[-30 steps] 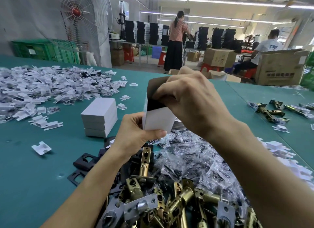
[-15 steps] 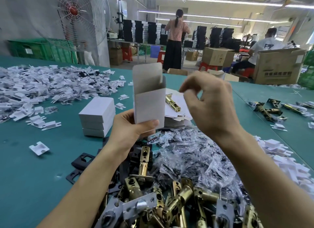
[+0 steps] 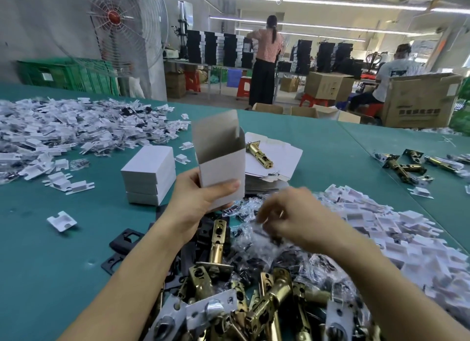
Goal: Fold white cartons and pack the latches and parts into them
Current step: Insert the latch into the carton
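White carton point(image 3: 220, 169) is upright above the desk point(image 3: 50, 264), top flap open, its lower end gripped by the left hand point(image 3: 199, 204). Right hand point(image 3: 295, 216), blurred, is over the clear parts bags point(image 3: 245, 241); its grip cannot be determined. Brass latches point(image 3: 269, 297) lie nearest.

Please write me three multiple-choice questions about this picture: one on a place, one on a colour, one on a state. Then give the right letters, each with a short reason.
1. Where does the lone latch behind the held carton lie? A) on the flat cartons B) on the floor C) in a bucket
2. What colour is the table? A) red B) teal C) yellow
3. How is the carton in the left hand? A) taped shut B) crushed flat C) upright, top flap open
Answers: 1A, it rests on that white stack; 2B, its bare cover is teal; 3C, its inside shows.
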`<state>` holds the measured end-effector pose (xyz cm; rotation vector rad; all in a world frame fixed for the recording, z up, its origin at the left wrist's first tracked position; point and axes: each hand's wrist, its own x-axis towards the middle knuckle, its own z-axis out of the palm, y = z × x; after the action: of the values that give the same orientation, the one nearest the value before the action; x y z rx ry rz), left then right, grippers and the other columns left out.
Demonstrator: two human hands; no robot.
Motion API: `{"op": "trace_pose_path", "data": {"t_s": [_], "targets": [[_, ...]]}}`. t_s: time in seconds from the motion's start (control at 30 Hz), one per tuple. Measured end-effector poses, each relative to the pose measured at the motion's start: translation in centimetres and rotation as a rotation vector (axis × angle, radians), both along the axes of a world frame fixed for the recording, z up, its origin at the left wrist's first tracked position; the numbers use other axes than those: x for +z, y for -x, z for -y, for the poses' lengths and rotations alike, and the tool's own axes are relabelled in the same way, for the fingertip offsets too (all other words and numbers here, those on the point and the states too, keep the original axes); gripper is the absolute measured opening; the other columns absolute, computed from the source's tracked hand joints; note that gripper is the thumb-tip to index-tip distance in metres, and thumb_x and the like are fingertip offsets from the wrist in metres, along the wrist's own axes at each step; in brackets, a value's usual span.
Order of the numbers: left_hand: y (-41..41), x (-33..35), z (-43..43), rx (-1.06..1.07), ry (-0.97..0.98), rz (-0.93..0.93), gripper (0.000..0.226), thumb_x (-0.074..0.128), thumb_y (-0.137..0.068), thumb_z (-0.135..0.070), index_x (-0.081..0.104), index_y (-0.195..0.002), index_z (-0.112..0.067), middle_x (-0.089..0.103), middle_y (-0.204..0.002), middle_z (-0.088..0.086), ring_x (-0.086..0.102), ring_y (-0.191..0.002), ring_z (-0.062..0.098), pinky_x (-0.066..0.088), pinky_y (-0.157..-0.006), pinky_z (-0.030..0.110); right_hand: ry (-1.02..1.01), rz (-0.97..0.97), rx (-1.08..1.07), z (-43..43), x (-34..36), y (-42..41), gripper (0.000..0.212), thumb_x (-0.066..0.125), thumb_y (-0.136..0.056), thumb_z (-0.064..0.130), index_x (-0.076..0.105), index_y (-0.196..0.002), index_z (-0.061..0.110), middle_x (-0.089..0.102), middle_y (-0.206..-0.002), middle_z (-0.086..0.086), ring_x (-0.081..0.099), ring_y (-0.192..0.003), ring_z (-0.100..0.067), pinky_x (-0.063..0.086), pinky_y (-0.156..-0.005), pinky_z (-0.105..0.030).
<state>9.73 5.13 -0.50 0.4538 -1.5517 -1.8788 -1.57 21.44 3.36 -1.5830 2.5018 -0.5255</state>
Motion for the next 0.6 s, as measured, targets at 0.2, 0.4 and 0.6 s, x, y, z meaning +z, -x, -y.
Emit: {"op": "trace_pose_path", "data": {"t_s": [0.2, 0.4, 0.6], "targets": [[0.0, -0.2, -0.1, -0.046, 0.068, 0.109, 0.044, 0.098, -0.043, -0.026, 0.081, -0.083, -0.026, 0.078, -0.094, 0.005, 0.074, -0.091, 0.027, 0.063, -0.072, 0.041, 0.842, 0.200, 0.088, -1.2, 5.4, 0.0, 0.022, 0.068, -0.089, 0.003, 0.069, -0.084, 0.025, 0.071, -0.082, 0.001, 0.070, -0.067, -0.016, 0.058, -0.056, -0.027], [0.0, -0.1, -0.4, -0.077, 0.116, 0.133, 0.043, 0.094, -0.046, -0.029, 0.081, -0.086, -0.021, 0.077, -0.092, 0.008, 0.074, -0.083, 0.027, 0.063, -0.070, 0.042, 0.778, -0.180, 0.167, 2.0, 6.2, -1.1, 0.009, 0.072, -0.087, 0.006, 0.073, -0.093, 0.014, 0.069, -0.089, -0.004, 0.066, -0.078, -0.021, 0.056, -0.065, -0.043], [-0.1, 0.1, -0.7, -0.093, 0.135, 0.138, 0.035, 0.095, -0.051, -0.018, 0.081, -0.083, -0.020, 0.077, -0.084, 0.007, 0.070, -0.064, 0.017, 0.053, -0.053, 0.024, 0.388, -0.350, 0.119, 2.4, 6.3, -0.9, 0.010, 0.068, -0.091, 0.027, 0.071, -0.094, 0.036, 0.055, -0.079, 0.012, 0.054, -0.082, -0.017, 0.043, -0.066, -0.032]]}}
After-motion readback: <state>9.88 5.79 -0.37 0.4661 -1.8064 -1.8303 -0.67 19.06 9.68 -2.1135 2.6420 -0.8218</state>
